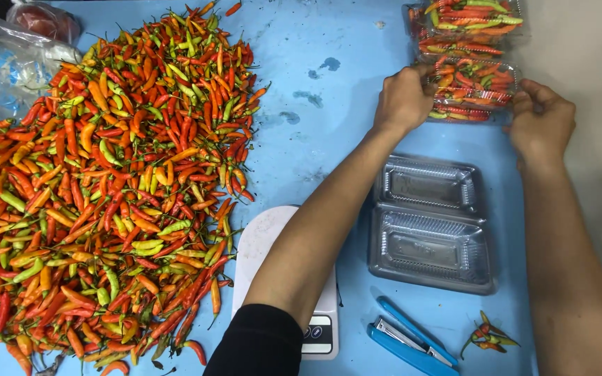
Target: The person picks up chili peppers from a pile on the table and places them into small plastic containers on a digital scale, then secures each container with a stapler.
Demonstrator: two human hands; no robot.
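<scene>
Both hands up at the far right corner of the blue bench [329, 42]. Left hand [404, 99] curled on the left side of a see-through box of chillies [474, 89], fingers pressed onto its edge. Right hand [541, 118] on the right side of the same box, fingers bent and pinching its rim. Box shut and full of red, orange and green chillies, held between the two hands. Another full box [465, 24] just behind it, touching it, right at the far edge.

Nearer, in the middle of the right side, an empty see-through box [430, 223] lying open, lid flat. Blue stapler [409, 341] at the near edge, with a few loose chillies [489, 335] just beside it. White kitchen scale [263, 240] under the left arm, close to the near edge. Big heap of chillies [113, 195] filling the left half of the bench. Plastic bags [12, 59] at the far left corner.
</scene>
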